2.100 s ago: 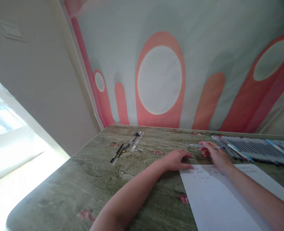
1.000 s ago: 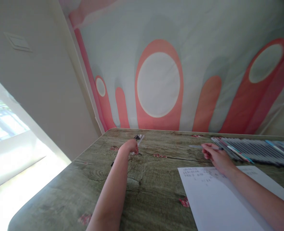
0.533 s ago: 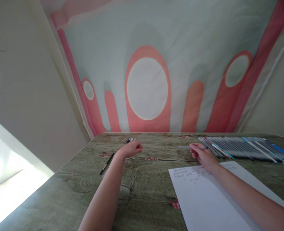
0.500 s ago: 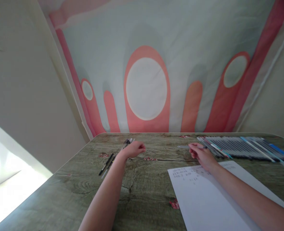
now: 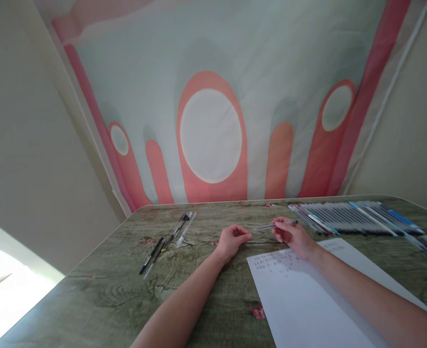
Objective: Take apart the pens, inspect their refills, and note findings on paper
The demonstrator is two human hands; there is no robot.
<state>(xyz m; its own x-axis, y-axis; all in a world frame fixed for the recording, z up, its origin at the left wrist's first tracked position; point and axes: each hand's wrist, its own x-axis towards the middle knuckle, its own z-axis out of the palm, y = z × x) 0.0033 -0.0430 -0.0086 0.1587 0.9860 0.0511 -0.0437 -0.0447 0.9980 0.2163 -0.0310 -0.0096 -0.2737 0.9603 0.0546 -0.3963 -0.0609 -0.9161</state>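
My right hand point(image 5: 291, 234) pinches a slim clear pen point(image 5: 264, 226) with a dark end, held nearly level above the far edge of the white paper point(image 5: 307, 299). Handwritten lines cover the paper's top part. My left hand point(image 5: 233, 241) is over the table, left of the pen's tip, thumb and forefinger pressed together. Whether something small is between them I cannot make out. Left of it lie loose pen parts: a clear tube point(image 5: 187, 227), a black pen piece point(image 5: 150, 256) and other dark and clear pieces.
A long row of grey pens point(image 5: 340, 220), with some blue and white ones among them, lies at the back right of the wood-patterned table point(image 5: 101, 290). Behind the table hangs a pink and grey patterned cloth point(image 5: 213, 193).
My left hand has moved right, from the loose pen parts to near the pen's tip, uncovering those parts. My right hand still holds the pen. The view has shifted slightly.
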